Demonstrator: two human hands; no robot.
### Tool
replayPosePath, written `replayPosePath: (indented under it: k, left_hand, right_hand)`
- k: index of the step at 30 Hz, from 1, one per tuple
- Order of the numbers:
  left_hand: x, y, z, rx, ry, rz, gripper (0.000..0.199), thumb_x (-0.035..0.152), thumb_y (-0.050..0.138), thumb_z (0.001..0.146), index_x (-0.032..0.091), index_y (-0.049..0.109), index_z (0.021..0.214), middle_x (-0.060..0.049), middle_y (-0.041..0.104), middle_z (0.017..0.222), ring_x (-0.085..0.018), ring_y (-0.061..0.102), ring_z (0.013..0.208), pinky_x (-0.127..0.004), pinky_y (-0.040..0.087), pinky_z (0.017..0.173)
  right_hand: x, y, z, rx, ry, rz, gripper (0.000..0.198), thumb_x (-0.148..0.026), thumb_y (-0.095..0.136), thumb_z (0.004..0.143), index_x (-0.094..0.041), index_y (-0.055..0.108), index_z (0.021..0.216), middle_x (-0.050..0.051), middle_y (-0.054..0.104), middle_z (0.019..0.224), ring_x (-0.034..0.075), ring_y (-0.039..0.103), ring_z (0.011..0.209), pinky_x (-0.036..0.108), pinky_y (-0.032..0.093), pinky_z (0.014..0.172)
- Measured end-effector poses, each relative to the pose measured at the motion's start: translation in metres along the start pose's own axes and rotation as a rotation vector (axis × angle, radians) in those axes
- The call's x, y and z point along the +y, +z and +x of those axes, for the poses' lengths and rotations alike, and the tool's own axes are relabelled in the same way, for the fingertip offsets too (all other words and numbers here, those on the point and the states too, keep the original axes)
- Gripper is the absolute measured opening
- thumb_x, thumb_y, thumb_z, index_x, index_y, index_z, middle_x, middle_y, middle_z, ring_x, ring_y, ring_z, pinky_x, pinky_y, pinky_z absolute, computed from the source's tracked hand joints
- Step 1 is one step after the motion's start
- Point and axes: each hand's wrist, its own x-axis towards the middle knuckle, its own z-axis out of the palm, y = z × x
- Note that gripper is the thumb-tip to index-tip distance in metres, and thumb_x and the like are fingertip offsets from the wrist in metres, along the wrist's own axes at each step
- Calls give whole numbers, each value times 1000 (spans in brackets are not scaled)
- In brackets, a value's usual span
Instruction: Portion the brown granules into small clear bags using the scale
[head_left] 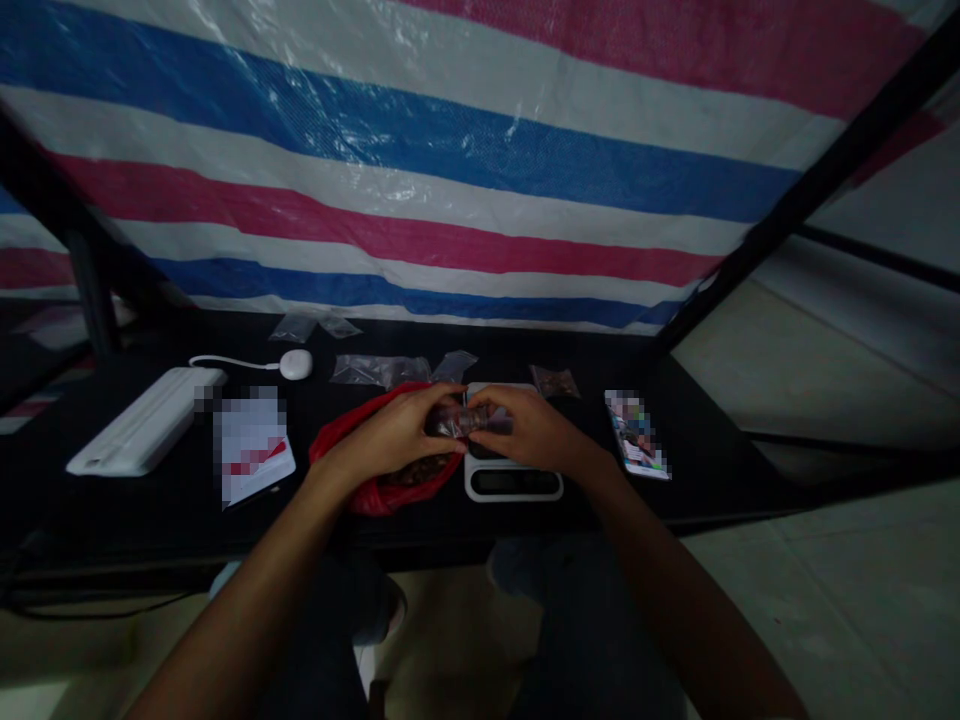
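Between my two hands is a small clear plastic bag (452, 423), its contents hard to make out in the dim light. My left hand (397, 432) curls around the bag's left side, over an open red plastic bag (365, 497) that holds small brown pieces (416, 472). On the other side, my right hand (529, 430) pinches the clear bag with thumb and fingers. Under the right hand lies a white digital scale (515, 495); its display looks dark, and the hand covers part of its plate.
Clear bags (379, 370) lie behind the red bag, and a filled small bag (555, 381) is behind the scale. A lit phone (637, 435) is at right. A white box-shaped device (146, 425), a cabled white puck (296, 364) and a blurred card (255, 450) are at left.
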Motion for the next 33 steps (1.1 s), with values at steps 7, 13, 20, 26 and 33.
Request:
replayPosePath:
  k: [7,13,20,26,33]
  left_hand:
    - [9,4,-4,147,50,-17,62,45,80,86,23,55,139,-11,64,139,-28,61,129,-47,47,113]
    - [18,8,-6,216,54,-38,49,43,78,88,23,60,129,-8,65,122,-27,63,116,-46,51,104]
    - [14,13,-7,241,49,-54,47,43,75,90,21,60,129,-8,61,120,-26,62,113,-44,51,102]
    - [16,14,-7,248,47,-44,42,39,71,93,21,61,129,-8,61,117,-25,61,112,-43,50,102]
    - [11,15,-6,275,-16,-8,42,40,72,92,19,61,127,-9,63,119,-27,63,113,-44,50,104]
  right_hand:
    - [-24,-21,16,-56,-108,-106,26,-19,74,87,-22,74,112,7,74,114,23,69,106,39,52,95]
    - [-37,-30,31,-158,-165,-201,32,-12,70,87,-22,75,117,6,71,109,21,67,101,36,52,92]
    - [-39,-32,38,-172,-170,-204,34,-12,70,87,-24,75,118,6,72,112,21,67,103,36,51,92]
    - [-36,-30,40,-202,-195,-202,32,-13,71,86,-22,74,117,6,73,110,21,68,102,35,52,90]
    - [-35,-39,31,-89,-125,-124,38,-17,72,84,-19,70,121,8,74,111,21,69,98,35,54,87]
